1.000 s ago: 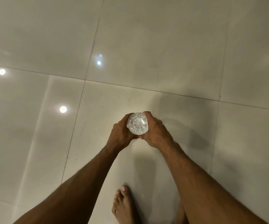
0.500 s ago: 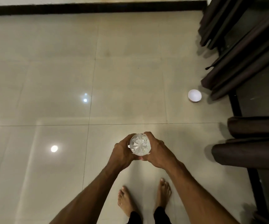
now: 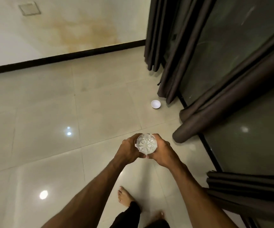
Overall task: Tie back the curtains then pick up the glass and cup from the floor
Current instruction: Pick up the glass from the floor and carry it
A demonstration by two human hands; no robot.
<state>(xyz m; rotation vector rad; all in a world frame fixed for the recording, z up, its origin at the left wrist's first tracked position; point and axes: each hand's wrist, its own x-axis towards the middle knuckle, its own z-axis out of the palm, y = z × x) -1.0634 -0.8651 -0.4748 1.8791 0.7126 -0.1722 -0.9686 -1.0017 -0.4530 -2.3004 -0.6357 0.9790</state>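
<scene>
I hold a clear cut-glass tumbler (image 3: 146,143) upright in front of me with both hands. My left hand (image 3: 128,150) wraps its left side and my right hand (image 3: 163,153) wraps its right side. A small white cup (image 3: 156,104) stands on the tiled floor farther ahead, close to the foot of the dark brown curtains (image 3: 215,99). The curtains hang in bunched folds along the glass door (image 3: 241,63) on the right.
Glossy beige floor tiles (image 3: 50,129) reflect ceiling lights. A pale wall with a black skirting board (image 3: 64,56) runs across the back. More curtain folds (image 3: 248,193) lie at the lower right. My bare feet (image 3: 124,196) stand below my arms.
The view has lifted and turned right: the wall, the curtains and the glass door now fill the top and right. The white cup sits nearer the middle. Both hands keep holding the tumbler.
</scene>
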